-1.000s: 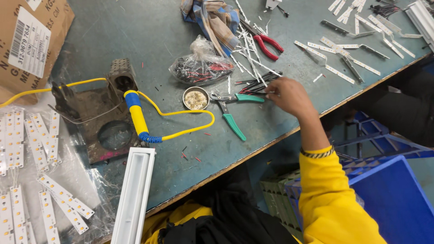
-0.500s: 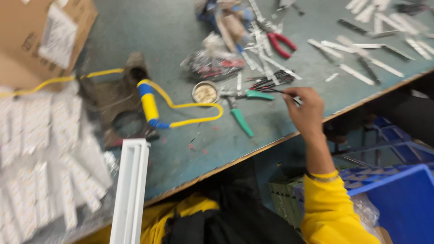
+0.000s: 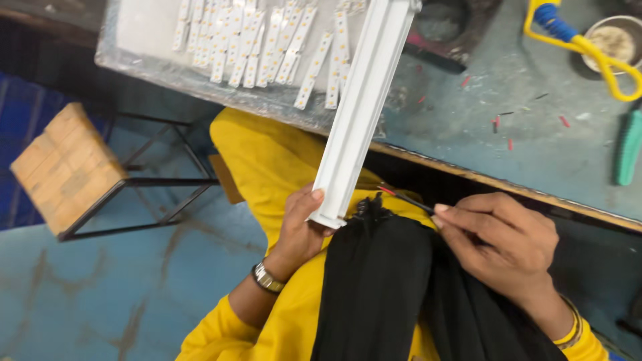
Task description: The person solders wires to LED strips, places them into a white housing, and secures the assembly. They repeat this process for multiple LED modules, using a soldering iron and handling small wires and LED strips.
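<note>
head view: the left hand [image 3: 299, 230] has its grip closed round the near end of a long white channel [image 3: 361, 107], thumb on the front face, fingers behind; the channel runs from the lap up and away over the tabletop [image 3: 481, 127] edge, its far end out of frame. the right hand [image 3: 505, 244] pinches thin red and black wires [image 3: 401, 197] between thumb and forefinger, their tips reaching toward the channel's end. the channel looks light, stiff and smooth, likely thin-walled, so it may slip or dent; holding it near the end, as now, leaves the long part levering on the tabletop edge. the wires look limp and fine, best held close to the tips. black cloth [image 3: 381, 281] lies over the lap just under both hands and could snag the wires. on the tabletop, far left, white led strips [image 3: 267, 40] lie on a clear sheet beside the channel; to the right are a yellow cable [image 3: 588, 50], a small round tin [image 3: 612, 40] and a green tool handle [image 3: 628, 147]. a wooden stool [image 3: 67, 167] stands on the floor to the left, well apart.
</note>
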